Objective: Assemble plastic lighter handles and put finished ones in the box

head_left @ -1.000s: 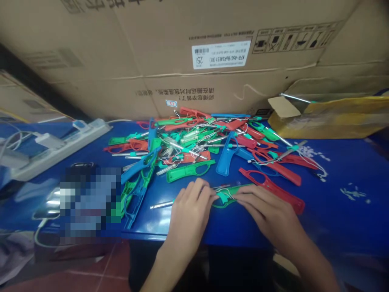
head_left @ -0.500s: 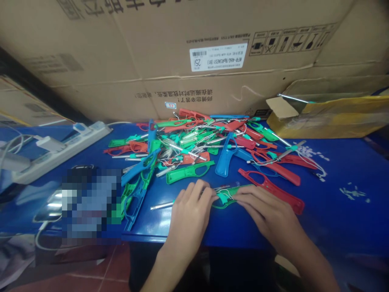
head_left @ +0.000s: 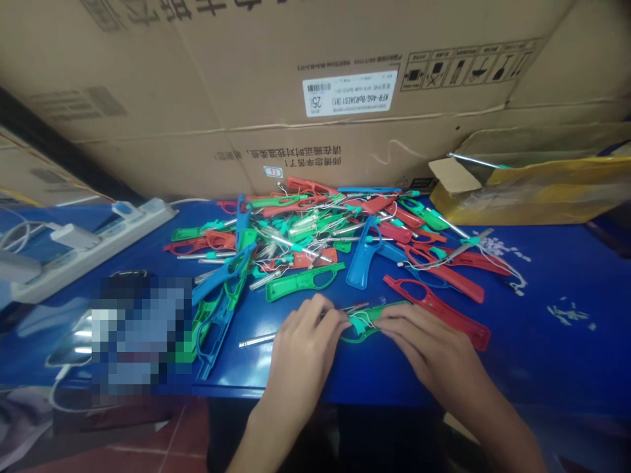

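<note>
Left hand [head_left: 300, 341] and right hand [head_left: 428, 338] are both curled in, with one green handle half [head_left: 375, 313] pinched between them, contact partly hidden by the fingers. Behind, a huge cardboard box [head_left: 197, 79] can be seen. The blue table [head_left: 532, 341] is cluttered with colored handle parts [head_left: 302, 226], and the handle half is held just in front of the mess. Metal rod [head_left: 256, 340] is seen poking past the left hand, thin white wires [head_left: 363, 320] bunched near the fingertips.

Blue table [head_left: 522, 335], red tiled floor [head_left: 190, 430]
</note>
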Tool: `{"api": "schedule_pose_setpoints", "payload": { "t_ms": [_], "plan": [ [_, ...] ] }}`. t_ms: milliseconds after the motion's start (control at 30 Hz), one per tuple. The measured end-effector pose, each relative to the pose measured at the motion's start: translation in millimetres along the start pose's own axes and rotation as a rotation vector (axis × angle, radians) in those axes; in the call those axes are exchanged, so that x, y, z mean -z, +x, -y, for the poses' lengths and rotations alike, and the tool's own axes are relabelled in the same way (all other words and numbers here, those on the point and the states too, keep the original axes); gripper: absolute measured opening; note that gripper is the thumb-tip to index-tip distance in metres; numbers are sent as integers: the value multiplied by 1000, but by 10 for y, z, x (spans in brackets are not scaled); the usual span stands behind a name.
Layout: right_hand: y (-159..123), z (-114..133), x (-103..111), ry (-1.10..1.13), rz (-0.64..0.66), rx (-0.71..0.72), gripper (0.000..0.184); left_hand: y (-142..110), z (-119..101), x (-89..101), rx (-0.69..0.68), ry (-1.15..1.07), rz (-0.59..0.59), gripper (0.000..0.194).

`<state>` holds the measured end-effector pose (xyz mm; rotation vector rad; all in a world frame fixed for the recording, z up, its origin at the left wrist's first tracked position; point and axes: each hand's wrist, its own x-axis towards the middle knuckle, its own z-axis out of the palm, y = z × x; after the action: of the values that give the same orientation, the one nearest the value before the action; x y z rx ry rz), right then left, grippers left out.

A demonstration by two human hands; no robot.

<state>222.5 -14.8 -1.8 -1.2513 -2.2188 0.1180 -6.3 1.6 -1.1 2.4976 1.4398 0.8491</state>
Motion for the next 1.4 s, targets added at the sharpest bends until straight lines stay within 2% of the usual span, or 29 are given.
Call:
{"api": "schedule_pose_setpoints", "payload": {
  "t_ms": [433,633,833,1067,1200,1300,1400],
  "plan": [
    [22,32,21,-7,20,-38,30,-54,-23,56,-56,-15,-69,15],
    [27,14,12,21,11,-39,30,-193,-113,118,-41,77,31,34],
    [22,100,-3,-33,-46,-74,21,-261,-62,72,-20,46,44,42],
    [125,203,-64,-53,-67,-141,28,-251,-50,74,-34,45,-6,39],
    [136,194,-115,-75,-105,-111,25,-246,-64,80,-41,54,-2,38],
    [125,196,-122,-80,-134,-91,26,-259,-91,77,15,62,3,36],
    [113,194,-119,-46,-111,-32,30,-266,-116,79,54,55,9,36]
  ]
}}
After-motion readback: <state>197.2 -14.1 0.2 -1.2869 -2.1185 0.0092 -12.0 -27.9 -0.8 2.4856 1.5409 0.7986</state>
